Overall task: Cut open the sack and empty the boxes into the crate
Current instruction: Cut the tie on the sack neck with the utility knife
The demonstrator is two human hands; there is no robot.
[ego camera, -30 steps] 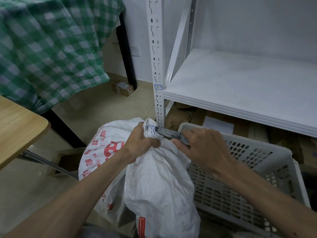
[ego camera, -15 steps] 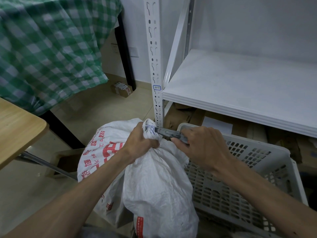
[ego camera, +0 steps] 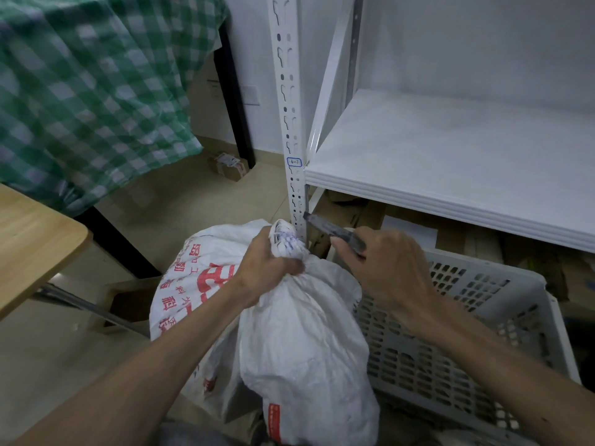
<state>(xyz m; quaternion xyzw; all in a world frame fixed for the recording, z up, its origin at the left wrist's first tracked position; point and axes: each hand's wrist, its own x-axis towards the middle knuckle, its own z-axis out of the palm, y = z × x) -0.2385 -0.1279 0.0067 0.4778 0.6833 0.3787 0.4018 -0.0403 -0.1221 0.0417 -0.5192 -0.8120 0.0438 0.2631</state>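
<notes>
Left hand [ego camera: 269, 268] clamping grip round bunched neck of white woven plastic sack with red print [ego camera: 302, 336], sack standing on floor beside grey perforated plastic crate [ego camera: 476, 320]. Right hand [ego camera: 391, 268] gripping grey utility knife [ego camera: 335, 231], blade pointing up-left, clear of neck, near white slotted shelf post [ego camera: 291, 123].

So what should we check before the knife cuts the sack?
1. Left hand holds the sack's bunched neck tight: ok.
2. Right hand has a firm grip on the knife: ok.
3. Blade tip on the sack: not ok, it points up beside the shelf post, clear of the neck.
4. Left fingers out of the blade's way: cannot tell, they wrap just under the neck.
5. Crate close by for the boxes: ok, it sits right beside the sack.
6. Blade pushed out: cannot tell, too blurred.
</notes>
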